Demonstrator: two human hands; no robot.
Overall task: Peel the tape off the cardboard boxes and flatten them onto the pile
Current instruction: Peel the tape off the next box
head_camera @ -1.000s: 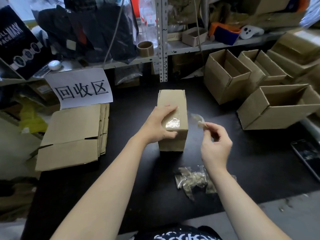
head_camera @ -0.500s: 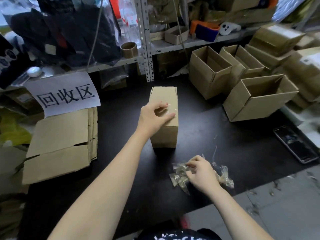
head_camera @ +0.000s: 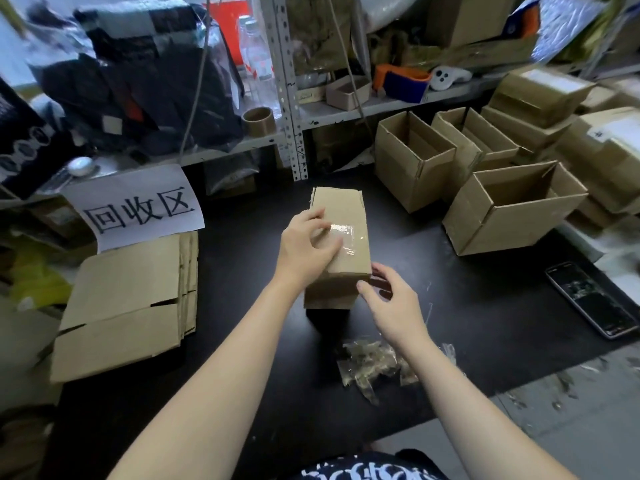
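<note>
Cardboard box [head_camera: 347,206] stands closed in the middle of a black worktable [head_camera: 239,344], a strip of clear tape [head_camera: 347,237] shining across its top face. The person's left hand [head_camera: 304,249] holds it from the left, palm over the top edge and bent fingers [head_camera: 320,215] lying on the lid, some of the tips at the tape. The right hand [head_camera: 389,304] clasps the near right corner — thumb on the near face, curled fingers round the right side.

Just near of the box, partly under the right forearm, lies a heap of crumpled peeled tape [head_camera: 369,367]. At the left edge of the table sits the pile of flattened boxes [head_camera: 128,303], and a white paper sign [head_camera: 138,211] with three black characters hangs down over the pile's far edge.

To the right, well apart from the hands, several open boxes [head_camera: 509,216] stand tipped on their sides, mouths toward the camera, with taped ones stacked behind. A dark phone [head_camera: 594,301] lies flat at the table's right edge. On the far metal shelf [head_camera: 346,110] sits a brown tape roll [head_camera: 259,122] — amid bags, bottles and other clutter.
</note>
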